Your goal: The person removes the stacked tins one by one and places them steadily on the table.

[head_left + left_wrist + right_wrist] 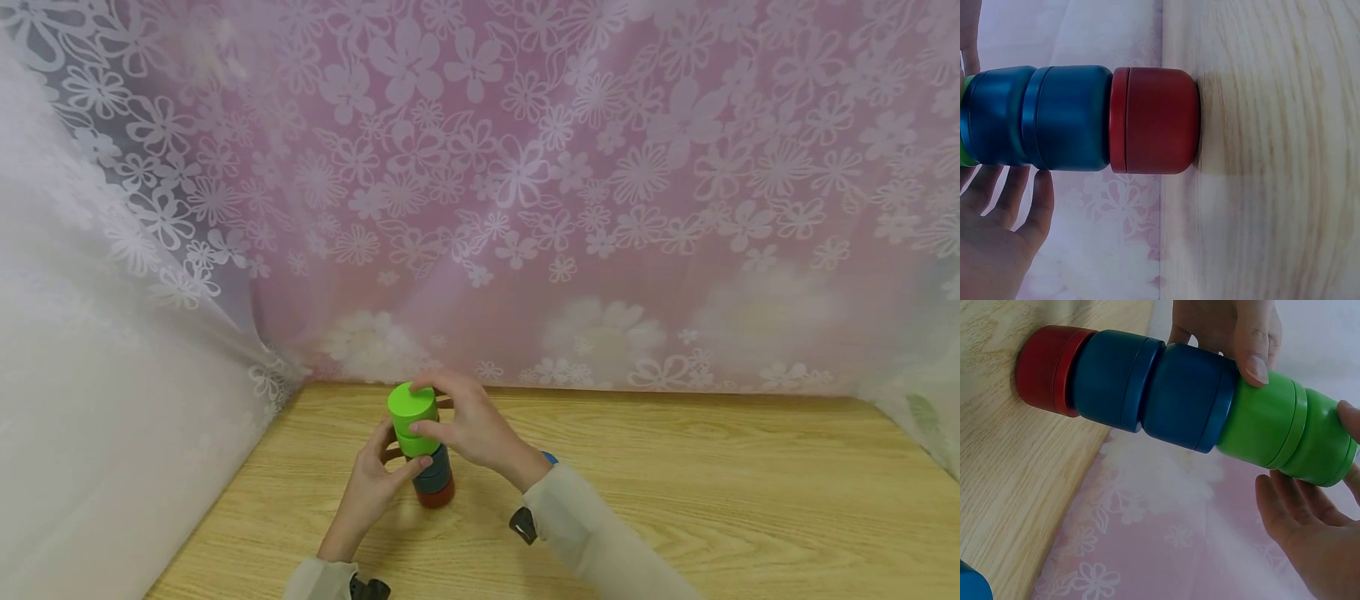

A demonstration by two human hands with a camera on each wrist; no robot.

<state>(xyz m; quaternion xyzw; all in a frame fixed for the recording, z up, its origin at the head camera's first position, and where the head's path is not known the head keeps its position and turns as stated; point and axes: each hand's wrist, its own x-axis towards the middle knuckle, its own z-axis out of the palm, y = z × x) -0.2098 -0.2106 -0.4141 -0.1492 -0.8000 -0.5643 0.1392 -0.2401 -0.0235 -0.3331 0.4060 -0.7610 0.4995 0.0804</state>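
A column of small round lidded tins stands upright on the table: a red tin (pixel 1160 119) at the bottom, a lower blue tin (pixel 1072 119) and an upper blue tin (pixel 1188 394) above it, then a lower green tin (pixel 1263 419) and a top green tin (pixel 412 404). My right hand (pixel 476 425) grips the top green tin from the right, thumb in front and fingers behind. From the left, my left hand (pixel 369 479) holds the column, its thumb on the lower green tin beside the upper blue one.
Partly hidden behind the right wrist, another blue object (pixel 551 457) sits on the wooden table (pixel 712 483). A pink flowered curtain (pixel 525 208) hangs along the back edge, and a white sheet (pixel 112 400) closes the left side.
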